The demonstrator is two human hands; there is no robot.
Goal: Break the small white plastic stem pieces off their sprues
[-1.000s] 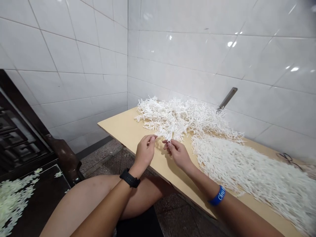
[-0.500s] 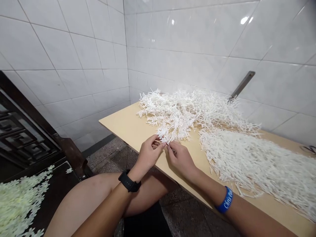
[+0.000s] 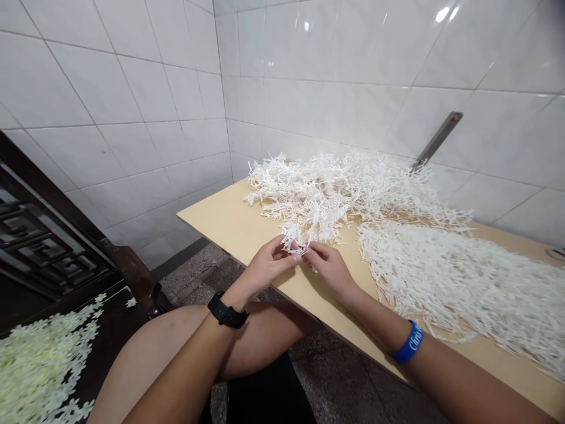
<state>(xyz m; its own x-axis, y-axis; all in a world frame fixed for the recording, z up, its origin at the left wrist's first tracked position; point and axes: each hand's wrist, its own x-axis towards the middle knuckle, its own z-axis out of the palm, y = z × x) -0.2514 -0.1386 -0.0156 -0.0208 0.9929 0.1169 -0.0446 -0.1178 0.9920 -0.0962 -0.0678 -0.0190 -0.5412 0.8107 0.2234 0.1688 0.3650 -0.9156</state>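
Observation:
Close to the near edge of the wooden board (image 3: 216, 221), both hands meet at a white branching plastic sprig (image 3: 291, 237). My left hand (image 3: 270, 264), with a black watch on its wrist, pinches the sprig between thumb and fingers. My right hand (image 3: 329, 268), above a blue wristband, has its fingertips closed at the same spot against the sprig. The exact piece between the right fingertips is too small to make out. Just beyond the hands spreads a loose heap of white branching sprigs (image 3: 353, 182).
A flat pile of thin white plastic stems (image 3: 463, 277) covers the board's right side. A metal bracket (image 3: 439, 141) slants up by the tiled wall. At lower left, pale yellow-green plastic flowers (image 3: 39, 359) lie on a dark wooden chair (image 3: 108, 335).
The fingertips have shifted slightly around the sprig and the right hand has turned a little. The view has moved slightly. The heaps look the same.

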